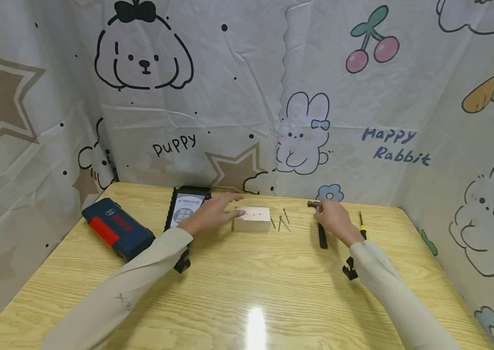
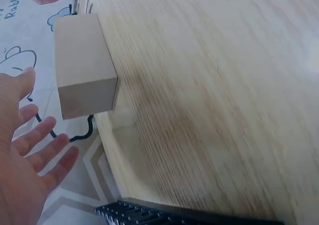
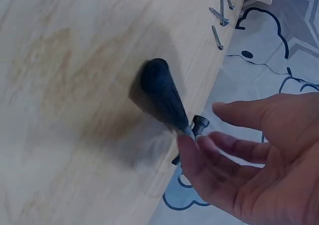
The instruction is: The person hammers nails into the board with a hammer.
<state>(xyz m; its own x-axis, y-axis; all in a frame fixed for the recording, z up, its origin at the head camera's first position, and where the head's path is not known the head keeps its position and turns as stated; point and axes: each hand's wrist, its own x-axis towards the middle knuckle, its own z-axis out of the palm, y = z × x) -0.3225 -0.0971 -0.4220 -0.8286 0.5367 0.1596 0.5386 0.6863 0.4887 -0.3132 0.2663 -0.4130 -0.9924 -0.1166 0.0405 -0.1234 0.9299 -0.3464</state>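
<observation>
A pale wooden block (image 1: pixel 252 223) with several small marks on its top lies toward the back of the table. My left hand (image 1: pixel 214 214) hovers at its left end, fingers spread; the left wrist view shows a gap between hand and block (image 2: pixel 84 56). Several nails (image 1: pixel 280 221) lie just right of the block. Farther right is a hammer (image 1: pixel 322 236) with a black handle (image 3: pixel 164 93). My right hand (image 1: pixel 335 219) is at the hammer's neck below its head. In the right wrist view the fingertips meet the neck, while the thumb (image 3: pixel 239 113) stands away from it.
A blue and red Bosch case (image 1: pixel 117 228) lies at the left. Beside my left forearm is a black case with a pale label (image 1: pixel 183 209). A yellow and black screwdriver (image 1: pixel 362 226) lies right of the hammer. Printed cloth (image 1: pixel 247 97) hangs behind the table (image 1: pixel 229 291).
</observation>
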